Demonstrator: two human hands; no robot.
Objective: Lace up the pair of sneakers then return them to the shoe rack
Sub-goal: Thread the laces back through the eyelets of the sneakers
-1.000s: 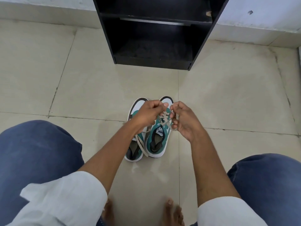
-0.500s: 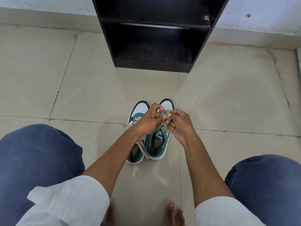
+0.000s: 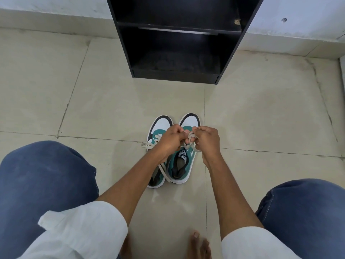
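Note:
Two teal, white and black sneakers stand side by side on the tiled floor, toes pointing at the rack: the left sneaker (image 3: pixel 162 124) and the right sneaker (image 3: pixel 182 165). My left hand (image 3: pixel 170 140) and my right hand (image 3: pixel 207 140) meet over the right sneaker's tongue, each pinching its cream lace (image 3: pixel 190 136). My fingers hide the knot area. A loose lace end (image 3: pixel 165 171) trails down between the two shoes, and another lace end (image 3: pixel 146 145) sticks out to the left.
The black shoe rack (image 3: pixel 179 75) stands against the wall straight ahead, its lower shelf open and dark. My knees in blue jeans frame the view on both sides. My bare toes (image 3: pixel 197 245) show at the bottom edge.
My hands have drawn closer together over the right sneaker and stayed pinched on its lace; the view has tilted slightly, so the shoes sit lower in frame.

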